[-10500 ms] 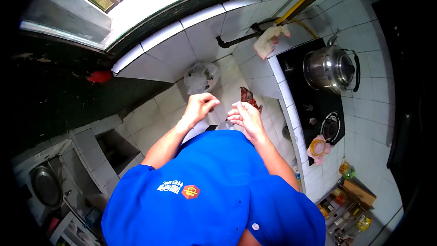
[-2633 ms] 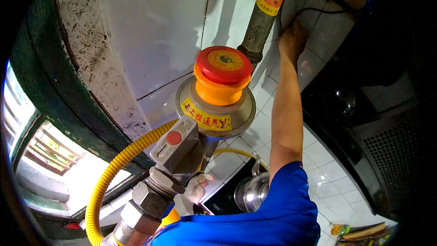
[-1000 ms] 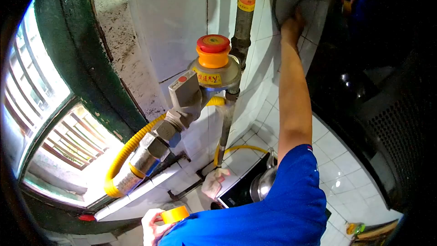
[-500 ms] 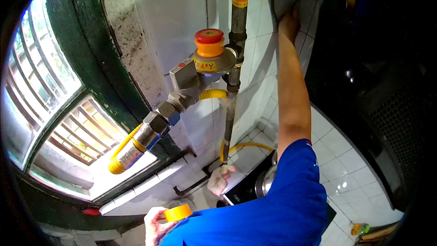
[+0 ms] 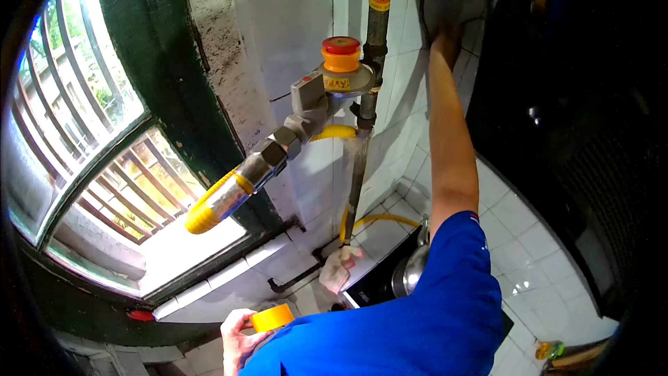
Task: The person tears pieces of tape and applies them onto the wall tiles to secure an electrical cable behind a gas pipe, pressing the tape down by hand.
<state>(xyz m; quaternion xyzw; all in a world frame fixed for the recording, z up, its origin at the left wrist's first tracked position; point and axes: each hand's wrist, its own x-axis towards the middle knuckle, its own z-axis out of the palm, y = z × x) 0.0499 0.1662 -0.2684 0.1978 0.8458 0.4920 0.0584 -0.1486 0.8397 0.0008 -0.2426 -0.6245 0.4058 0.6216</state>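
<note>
At the bottom left, my left hand point(image 5: 240, 341) is closed around a roll of yellow tape point(image 5: 272, 318). My right arm reaches up along the tiled wall, and my right hand point(image 5: 447, 36) is in deep shadow near a dark cable point(image 5: 424, 3). Its fingers are too dark to make out, so I cannot tell whether it grips the cable. Left of this arm, a gas regulator with a red and orange cap point(image 5: 341, 54) is fixed to a vertical pipe point(image 5: 374, 31). A grey valve point(image 5: 307, 92) and a yellow corrugated hose point(image 5: 203, 216) join onto it.
A barred window point(image 5: 125, 188) with a green frame is on the left. The black range hood point(image 5: 557, 132) fills the right side. Below are a black stove point(image 5: 376, 285), a metal pot point(image 5: 410, 275), a crumpled pale cloth point(image 5: 339, 269) and a yellow hose point(image 5: 386, 218).
The view has shifted, so the regulator, valve and hose appear farther right and slightly higher. Left hand still holds the tape roll; the right arm stays stretched upward.
</note>
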